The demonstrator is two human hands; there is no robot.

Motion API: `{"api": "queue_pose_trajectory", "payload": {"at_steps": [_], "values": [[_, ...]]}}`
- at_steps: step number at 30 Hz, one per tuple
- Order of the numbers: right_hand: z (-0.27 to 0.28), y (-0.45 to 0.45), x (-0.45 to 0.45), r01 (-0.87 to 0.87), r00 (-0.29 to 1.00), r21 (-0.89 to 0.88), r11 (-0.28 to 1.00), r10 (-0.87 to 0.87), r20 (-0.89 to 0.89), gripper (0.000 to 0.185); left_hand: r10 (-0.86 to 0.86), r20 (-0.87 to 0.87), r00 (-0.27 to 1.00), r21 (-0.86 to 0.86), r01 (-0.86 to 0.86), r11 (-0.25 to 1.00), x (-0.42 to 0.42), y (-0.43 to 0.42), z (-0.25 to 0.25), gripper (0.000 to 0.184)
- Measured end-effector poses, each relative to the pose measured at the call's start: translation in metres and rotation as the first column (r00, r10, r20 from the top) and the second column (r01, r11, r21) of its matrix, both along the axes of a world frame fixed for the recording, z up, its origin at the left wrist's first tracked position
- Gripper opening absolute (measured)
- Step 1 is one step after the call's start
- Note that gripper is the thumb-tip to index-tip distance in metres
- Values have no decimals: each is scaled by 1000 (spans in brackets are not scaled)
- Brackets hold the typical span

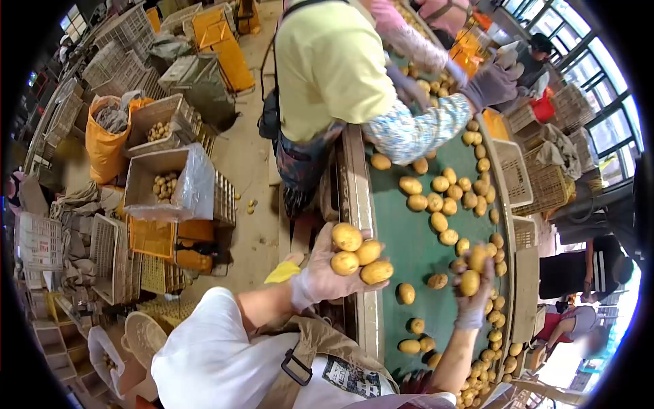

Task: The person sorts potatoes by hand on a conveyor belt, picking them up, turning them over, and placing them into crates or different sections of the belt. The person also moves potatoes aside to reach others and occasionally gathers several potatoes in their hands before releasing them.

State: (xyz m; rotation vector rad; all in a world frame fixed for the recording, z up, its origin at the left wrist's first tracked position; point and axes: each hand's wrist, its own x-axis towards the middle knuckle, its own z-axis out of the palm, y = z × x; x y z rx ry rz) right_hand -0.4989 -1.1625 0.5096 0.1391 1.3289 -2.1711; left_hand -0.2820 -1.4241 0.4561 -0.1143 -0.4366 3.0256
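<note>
My left hand [325,273], in a pale thin glove, is turned palm up at the belt's near edge. Several yellow-brown potatoes [357,253] rest in it, with the fingers partly hidden underneath. Over the green conveyor belt [409,252] my right hand [475,293], gloved too, grips two potatoes [469,282]. Around it on the belt lie many loose potatoes [437,281], some scattered and some lined up along the far rail.
Ahead, a co-worker in a yellow top [334,61] leans over the belt, arms reaching across it. To the left stand a cardboard box [146,198] with potatoes, an orange sack [105,150] and stacked crates [109,255]. Crates [511,170] also line the far side.
</note>
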Motion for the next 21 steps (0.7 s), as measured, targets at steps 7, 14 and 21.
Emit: {"api": "queue_pose_trajectory", "payload": {"at_steps": [7, 14, 21], "values": [[-29, -140, 117, -717, 679, -10, 697, 701, 219, 51, 282, 190, 940, -244, -233, 941, 95, 5, -12, 68], [-79, -246, 198, -986, 165, 47, 158, 957, 240, 50, 605, 338, 721, -99, -612, 785, 201, 16, -52, 63], [-96, -297, 360, -973, -216, 17, -231, 932, 289, 53, 874, 438, 212, -336, -863, 377, 330, 69, -35, 56]]}}
